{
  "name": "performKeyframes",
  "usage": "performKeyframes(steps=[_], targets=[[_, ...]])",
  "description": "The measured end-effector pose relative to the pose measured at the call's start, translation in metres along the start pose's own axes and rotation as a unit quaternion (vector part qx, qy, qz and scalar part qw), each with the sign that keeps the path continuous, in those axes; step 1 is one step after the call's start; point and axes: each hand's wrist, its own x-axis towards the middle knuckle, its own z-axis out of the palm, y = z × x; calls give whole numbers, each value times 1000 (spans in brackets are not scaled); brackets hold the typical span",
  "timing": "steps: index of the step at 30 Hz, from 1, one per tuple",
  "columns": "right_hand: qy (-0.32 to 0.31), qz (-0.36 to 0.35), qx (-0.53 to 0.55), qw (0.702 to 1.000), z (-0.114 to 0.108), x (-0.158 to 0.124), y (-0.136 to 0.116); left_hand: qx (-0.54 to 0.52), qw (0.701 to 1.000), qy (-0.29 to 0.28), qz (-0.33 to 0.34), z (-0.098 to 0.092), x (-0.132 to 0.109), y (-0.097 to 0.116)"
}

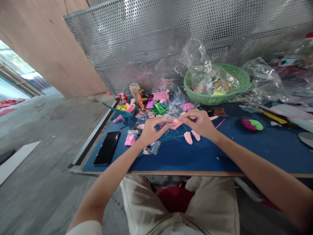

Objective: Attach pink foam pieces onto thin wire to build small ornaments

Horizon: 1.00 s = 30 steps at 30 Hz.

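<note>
- While both hands meet over the middle of the worktop (244,153), the left hand (153,130) pinches a clear bag (167,118), probably to steady it.
- The right hand (201,124) has its grip tight on a pink piece (176,124) beside the bag.
- Spare pink pieces (188,137) lie just beneath.

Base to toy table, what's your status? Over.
Left hand and right hand, grips shut on small pink plastic toy piece above blue table top. Two loose pink oval pieces right beneath. Crinkled clear bags close behind.
</note>
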Motion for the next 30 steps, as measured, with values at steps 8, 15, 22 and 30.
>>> performKeyframes(steps=[8, 15, 22, 30], targets=[[-34, 18, 10, 999, 2, 0, 0, -20, 998, -56, 13, 1, 1, -6], [-7, 10, 1, 1000, 1, 0, -2, -4, 1000, -28, -5, 0, 0, -3], [-21, -14, 4, 1000, -1, 2, -1, -44, 997, -55, -11, 2, -1, -6], [-19, -6, 1, 1000, 1, 0, -10, -24, 999, -45, 19, 2, -2, -6]])
